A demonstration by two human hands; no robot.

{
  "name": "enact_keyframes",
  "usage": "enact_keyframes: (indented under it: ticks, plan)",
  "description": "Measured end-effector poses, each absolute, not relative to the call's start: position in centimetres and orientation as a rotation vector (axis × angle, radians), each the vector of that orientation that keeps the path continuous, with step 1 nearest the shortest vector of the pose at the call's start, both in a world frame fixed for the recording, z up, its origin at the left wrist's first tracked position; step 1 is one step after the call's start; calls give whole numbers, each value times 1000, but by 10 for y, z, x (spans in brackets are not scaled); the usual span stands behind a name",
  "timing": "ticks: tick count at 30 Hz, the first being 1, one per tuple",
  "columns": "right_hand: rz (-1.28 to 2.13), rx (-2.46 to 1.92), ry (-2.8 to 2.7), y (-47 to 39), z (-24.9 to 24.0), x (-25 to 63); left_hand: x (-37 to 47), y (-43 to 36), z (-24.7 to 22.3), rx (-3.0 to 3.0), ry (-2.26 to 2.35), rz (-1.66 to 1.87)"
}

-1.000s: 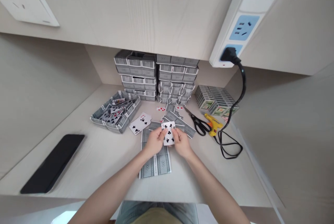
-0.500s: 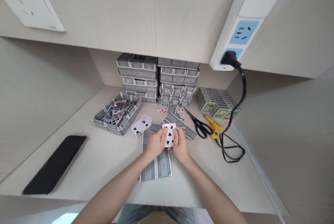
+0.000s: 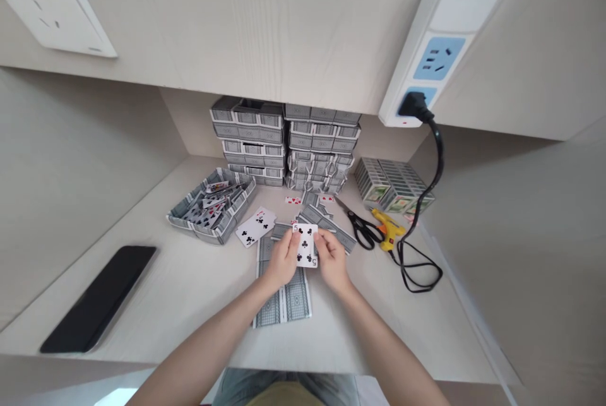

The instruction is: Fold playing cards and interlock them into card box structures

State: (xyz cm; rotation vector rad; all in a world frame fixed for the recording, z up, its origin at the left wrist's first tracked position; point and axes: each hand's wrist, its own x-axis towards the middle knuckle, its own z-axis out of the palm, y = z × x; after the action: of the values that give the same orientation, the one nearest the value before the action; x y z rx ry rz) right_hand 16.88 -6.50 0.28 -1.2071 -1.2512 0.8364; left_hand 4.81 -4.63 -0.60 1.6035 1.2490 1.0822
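Note:
A five of clubs playing card (image 3: 305, 245) is held face up between my two hands, above the desk. My left hand (image 3: 284, 259) pinches its left edge, thumb on the face. On the opposite edge, my right hand (image 3: 332, 257) grips it near the upper corner. Beneath my hands lies a panel of joined cards (image 3: 284, 305), grey patterned backs up, partly covered by my left hand. Folded grey card strips (image 3: 330, 227) lie just beyond. Loose face-up club cards (image 3: 256, 227) rest left of my hands.
A card-built tray (image 3: 211, 205) holds loose cards. Stacked card boxes (image 3: 286, 141) stand at the back. Black scissors (image 3: 364, 229), a yellow glue gun (image 3: 389, 229) with its cable, and card packs (image 3: 392, 184) are at right. A black phone (image 3: 99, 298) lies left; a power strip (image 3: 440, 46) hangs above.
My fingers have shifted outward to the card's edges, so more of the five of clubs shows. My right hand has moved slightly right. The things on the desk stay put.

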Motion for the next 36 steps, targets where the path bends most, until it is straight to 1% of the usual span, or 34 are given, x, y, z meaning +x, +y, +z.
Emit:
enact_keyframes:
  ticks: [8,14,29,36]
  plan:
    - [999,-1120,-1118,-65,2,166,50,-49,-7,1381,1140,1236]
    - [1046,-1131,-1114,-64,5,168,46,-40,1,1295,1043,1195]
    - [1015,-1160,-1128,-64,0,165,45,-39,4,1200,966,1149]
    - [1074,-1172,-1084,-64,-4,165,48,-41,8,1164,991,1153]
